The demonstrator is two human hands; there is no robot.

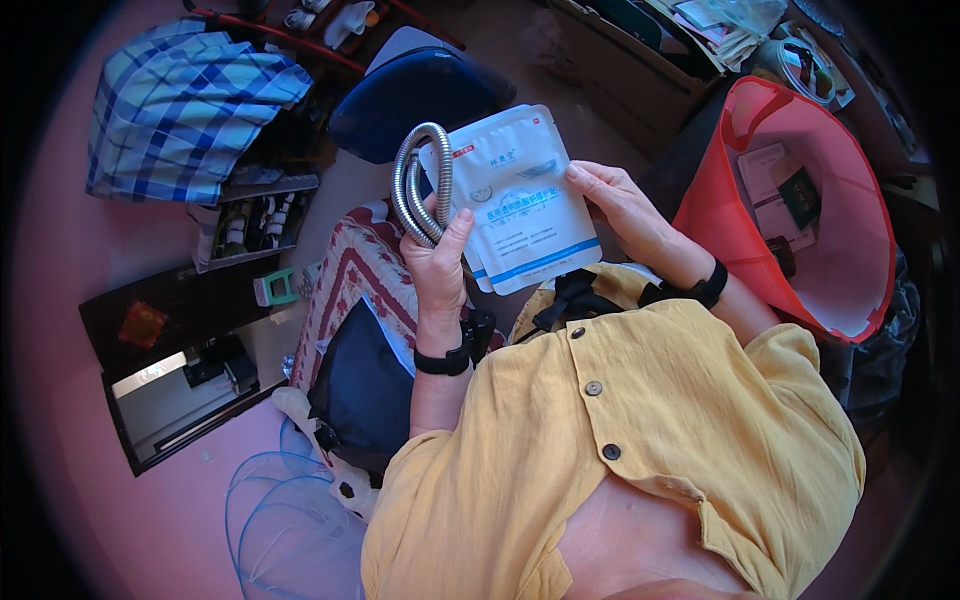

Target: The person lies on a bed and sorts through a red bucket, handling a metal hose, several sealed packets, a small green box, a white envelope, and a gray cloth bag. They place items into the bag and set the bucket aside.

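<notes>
Two or more flat white sachets with blue print and a blue stripe are held up in front of my chest, slightly fanned. My left hand is closed, its thumb over their left edge. A coiled, ribbed metal hose is in that same hand, looping up beside the sachets. My right hand pinches the right edge of the sachets, thumb on the front. Dark bands circle both wrists.
To my right stands a red fabric bin with papers and a dark booklet inside. A blue stool seat is ahead. At left are a checked cloth over a rack, and a dark bag on patterned fabric.
</notes>
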